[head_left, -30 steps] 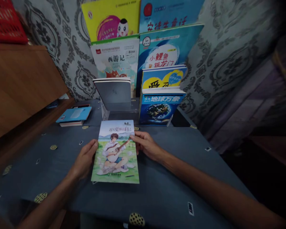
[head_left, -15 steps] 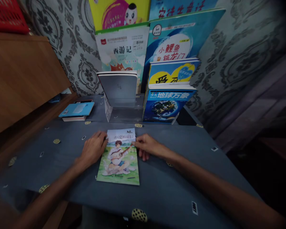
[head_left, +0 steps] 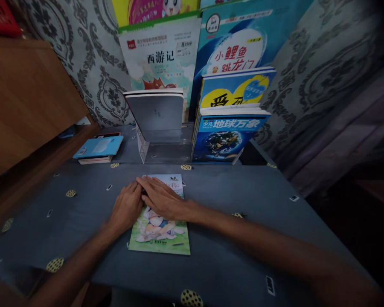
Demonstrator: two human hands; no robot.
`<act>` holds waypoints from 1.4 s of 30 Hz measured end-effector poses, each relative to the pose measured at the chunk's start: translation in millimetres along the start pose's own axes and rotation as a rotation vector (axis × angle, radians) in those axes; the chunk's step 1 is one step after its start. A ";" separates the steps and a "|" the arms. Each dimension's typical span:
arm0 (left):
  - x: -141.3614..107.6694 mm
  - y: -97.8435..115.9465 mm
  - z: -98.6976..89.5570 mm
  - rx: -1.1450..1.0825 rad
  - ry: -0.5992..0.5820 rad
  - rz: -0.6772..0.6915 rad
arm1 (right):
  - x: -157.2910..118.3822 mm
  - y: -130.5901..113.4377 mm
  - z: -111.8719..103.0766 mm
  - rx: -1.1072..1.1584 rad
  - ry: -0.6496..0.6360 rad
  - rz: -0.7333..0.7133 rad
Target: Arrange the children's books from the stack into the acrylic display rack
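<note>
A thin paperback book [head_left: 160, 236] lies flat on the cloth-covered table, its cover showing a seated figure on green grass. At its upper left edge is my left hand [head_left: 127, 205], fingers bent together and closed on that edge, with the fingertips partly hidden. Across the upper part of the cover lies my right hand [head_left: 163, 198], flat and palm down, its fingers stretched to the left. Its fingertips meet my left hand at the book's left edge. Much of the title and the figure's upper half are covered by the right hand.
Behind the book, a clear acrylic stand [head_left: 163, 153] holds a grey-backed book [head_left: 156, 113] and a blue earth-picture book [head_left: 224, 138]. Taller picture books [head_left: 166, 51] rise behind. A small stack of books [head_left: 99, 147] lies at left, near a wooden cabinet [head_left: 28, 94].
My right hand has let go of the book's right edge and moved left, flat over the cover to the left edge. My left hand stays at the left edge. The view has shifted slightly.
</note>
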State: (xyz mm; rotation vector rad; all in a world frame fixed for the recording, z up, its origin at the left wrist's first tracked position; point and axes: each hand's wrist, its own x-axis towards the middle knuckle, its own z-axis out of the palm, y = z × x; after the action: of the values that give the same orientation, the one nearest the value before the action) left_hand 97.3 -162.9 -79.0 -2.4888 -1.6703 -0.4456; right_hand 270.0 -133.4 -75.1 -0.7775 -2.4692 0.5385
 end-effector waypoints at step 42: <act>-19.1 61.0 -29.1 -0.344 -0.388 0.643 | -66.1 76.2 -43.7 0.156 0.152 0.166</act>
State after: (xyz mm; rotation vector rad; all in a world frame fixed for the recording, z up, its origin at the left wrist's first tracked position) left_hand 141.4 -210.8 -52.8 -3.3277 -0.8101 -0.1890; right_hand 373.6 -106.6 -100.0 -0.9291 -2.2070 0.6958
